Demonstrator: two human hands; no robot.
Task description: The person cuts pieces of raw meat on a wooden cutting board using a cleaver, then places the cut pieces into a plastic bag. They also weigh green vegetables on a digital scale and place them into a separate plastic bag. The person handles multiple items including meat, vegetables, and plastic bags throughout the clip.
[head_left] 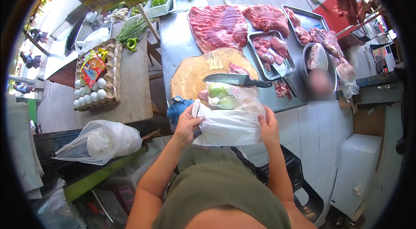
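Observation:
My left hand [188,124] and my right hand [268,126] hold the two sides of a white plastic bag [229,125] at the front edge of the metal counter [175,43]. Just behind it lies a clear bag of green vegetables [225,95]. A cleaver [236,79] with a black handle rests across the round wooden chopping board [195,73], beside a small piece of meat [236,69].
Large slabs of raw meat [219,25] and metal trays of meat [271,49] cover the counter's far side. At left stand a tray of white eggs [93,95], green vegetables [132,30] and a filled plastic bag [102,140]. A blue cloth [177,108] hangs at the counter edge.

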